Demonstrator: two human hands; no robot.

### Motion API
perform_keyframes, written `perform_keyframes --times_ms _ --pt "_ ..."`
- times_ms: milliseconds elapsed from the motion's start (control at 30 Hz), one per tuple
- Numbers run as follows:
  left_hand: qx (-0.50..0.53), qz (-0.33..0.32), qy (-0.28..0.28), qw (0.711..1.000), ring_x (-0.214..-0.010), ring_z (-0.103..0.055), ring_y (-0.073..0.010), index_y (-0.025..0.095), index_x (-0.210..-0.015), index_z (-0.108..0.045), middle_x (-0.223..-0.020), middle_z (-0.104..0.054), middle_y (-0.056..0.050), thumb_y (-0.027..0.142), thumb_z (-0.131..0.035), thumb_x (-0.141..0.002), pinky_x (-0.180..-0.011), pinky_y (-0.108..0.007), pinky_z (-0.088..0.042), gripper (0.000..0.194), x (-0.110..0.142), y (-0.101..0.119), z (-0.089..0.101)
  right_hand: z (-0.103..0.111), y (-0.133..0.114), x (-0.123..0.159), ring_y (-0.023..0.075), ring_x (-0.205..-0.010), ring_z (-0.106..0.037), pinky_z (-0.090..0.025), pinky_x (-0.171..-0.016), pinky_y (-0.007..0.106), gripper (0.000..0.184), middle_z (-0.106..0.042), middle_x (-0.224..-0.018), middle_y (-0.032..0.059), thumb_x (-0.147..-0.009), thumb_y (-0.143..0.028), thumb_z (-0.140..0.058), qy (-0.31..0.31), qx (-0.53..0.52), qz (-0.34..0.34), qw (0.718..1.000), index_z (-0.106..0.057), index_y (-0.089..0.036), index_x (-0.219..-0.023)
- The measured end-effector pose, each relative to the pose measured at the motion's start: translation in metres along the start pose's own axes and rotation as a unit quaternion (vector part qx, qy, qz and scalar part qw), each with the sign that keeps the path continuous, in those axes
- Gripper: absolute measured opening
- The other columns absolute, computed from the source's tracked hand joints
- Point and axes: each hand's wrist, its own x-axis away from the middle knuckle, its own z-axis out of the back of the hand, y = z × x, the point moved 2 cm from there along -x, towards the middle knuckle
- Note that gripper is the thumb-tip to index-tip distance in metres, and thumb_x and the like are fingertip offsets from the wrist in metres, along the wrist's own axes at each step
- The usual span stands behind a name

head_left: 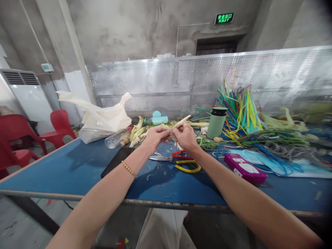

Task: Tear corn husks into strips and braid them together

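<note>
My left hand (157,136) and my right hand (185,137) meet above the middle of the blue table. Both have their fingers pinched on a pale, narrow husk strip (183,120). One end of the strip points up and to the right past my right hand; thin pale ends hang below. Its middle is hidden by my fingers. Beneath my hands lie scissors (161,158) with a silver blade, beside red and yellow handles (190,167). Loose corn husks (138,132) lie just beyond my left hand.
A white plastic bag (105,116), a clear bottle (114,139) and a dark flat tablet-like object (116,162) are on the left. A green cup (217,123), colourful strips (242,112), tangled cords (277,150) and a purple device (245,168) are on the right. A perforated metal panel (155,81) stands behind.
</note>
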Motion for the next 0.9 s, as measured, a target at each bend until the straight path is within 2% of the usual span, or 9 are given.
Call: perform_keyframes --times_ms 300,600,900 --pt "0.011 0.014 0.015 1.000 -0.052 -0.057 -0.0105 0.011 -0.068 -0.062 -0.058 -0.060 -0.002 0.015 -0.073 -0.064 -0.052 -0.023 -0.040 0.012 -0.001 0.001 0.003 0.002 -0.018 0.007 0.0113 -0.039 -0.050 -0.040 -0.039 0.023 0.008 -0.056 -0.051 -0.0017 -0.075 -0.026 -0.053 -0.035 -0.041 -0.055 0.997 -0.049 -0.019 -0.076" --pt "0.011 0.001 -0.001 1.000 -0.052 -0.056 -0.0111 0.011 -0.068 -0.062 -0.057 -0.062 -0.003 0.027 -0.077 -0.066 -0.052 -0.024 -0.038 0.022 0.000 0.000 0.001 0.002 -0.017 0.006 0.0108 -0.037 -0.051 -0.040 -0.038 0.023 0.014 -0.057 -0.051 -0.0020 -0.077 -0.031 -0.056 -0.031 -0.046 -0.039 0.998 -0.049 -0.019 -0.077" --pt "0.011 0.011 -0.003 1.000 -0.053 -0.058 -0.0121 0.013 -0.067 -0.061 -0.058 -0.062 -0.002 0.027 -0.077 -0.065 -0.054 -0.024 -0.040 0.021 0.000 0.001 0.003 0.001 -0.013 0.007 0.0106 -0.036 -0.052 -0.040 -0.037 0.022 0.010 -0.059 -0.055 -0.0015 -0.079 -0.028 -0.053 -0.024 -0.049 -0.048 0.997 -0.048 -0.019 -0.079"
